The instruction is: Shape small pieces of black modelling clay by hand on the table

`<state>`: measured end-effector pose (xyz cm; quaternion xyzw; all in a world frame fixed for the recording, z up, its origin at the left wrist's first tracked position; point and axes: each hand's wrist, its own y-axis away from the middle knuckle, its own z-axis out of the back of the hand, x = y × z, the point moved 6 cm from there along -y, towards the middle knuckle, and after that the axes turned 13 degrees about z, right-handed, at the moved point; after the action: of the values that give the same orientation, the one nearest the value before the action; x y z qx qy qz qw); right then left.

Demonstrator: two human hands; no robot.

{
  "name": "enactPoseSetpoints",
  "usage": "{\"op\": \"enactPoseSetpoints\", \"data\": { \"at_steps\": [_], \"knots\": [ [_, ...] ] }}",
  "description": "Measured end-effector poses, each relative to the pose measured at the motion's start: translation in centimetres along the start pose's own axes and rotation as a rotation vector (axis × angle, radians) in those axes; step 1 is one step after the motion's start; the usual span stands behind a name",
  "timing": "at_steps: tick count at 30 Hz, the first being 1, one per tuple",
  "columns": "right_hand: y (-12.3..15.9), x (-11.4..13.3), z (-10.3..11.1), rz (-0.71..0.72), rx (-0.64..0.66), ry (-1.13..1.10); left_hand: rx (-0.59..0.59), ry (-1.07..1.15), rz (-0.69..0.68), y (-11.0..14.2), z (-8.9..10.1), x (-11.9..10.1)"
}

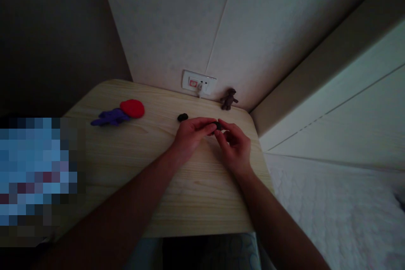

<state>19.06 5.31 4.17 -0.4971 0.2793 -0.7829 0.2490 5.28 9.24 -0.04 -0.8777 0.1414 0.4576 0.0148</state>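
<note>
Between my two hands, above the wooden table [190, 202], is a small black lump [217, 125] that looks like modelling clay. My left hand [193, 135] pinches it from the left with thumb and fingers. From the right, the fingertips of my right hand [236, 143] close on the same lump; much of it is hidden behind the fingers. A second black lump [182, 117] lies on the table just beyond my left hand. Past my right hand, a small dark brown bear-like figure [229, 99] stands upright against the wall.
On the table's left side, a flat red disc [133, 109] touches an irregular purple piece [110, 117]. A white wall socket [199, 82] with something plugged in sits above the back edge. At the right are a pale cabinet [348, 105] and a white quilted surface [319, 206].
</note>
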Motion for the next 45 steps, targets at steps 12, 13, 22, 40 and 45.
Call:
{"op": "enactPoseSetpoints", "data": {
  "at_steps": [12, 13, 22, 40, 45],
  "knots": [
    [0.1, -0.5, 0.0, -0.055, 0.008, -0.027, -0.06, 0.016, 0.041, 0.0, 0.0, 0.0],
    [0.0, 0.0, 0.0, 0.015, 0.023, 0.052, -0.063, 0.013, 0.041, 0.0, 0.0, 0.0],
    [-0.5, 1.8, -0.3, 0.204, 0.135, 0.293, -0.106, -0.002, 0.034, 0.1, 0.4, -0.1],
    [0.0, 0.4, 0.2, 0.057, 0.026, 0.081, -0.048, -0.02, 0.035, 0.1, -0.2, -0.3],
    [-0.6, 1.7, -0.1, 0.186, 0.143, 0.205, -0.034, -0.028, 0.033, 0.2, 0.0, -0.2]
  ]
}}
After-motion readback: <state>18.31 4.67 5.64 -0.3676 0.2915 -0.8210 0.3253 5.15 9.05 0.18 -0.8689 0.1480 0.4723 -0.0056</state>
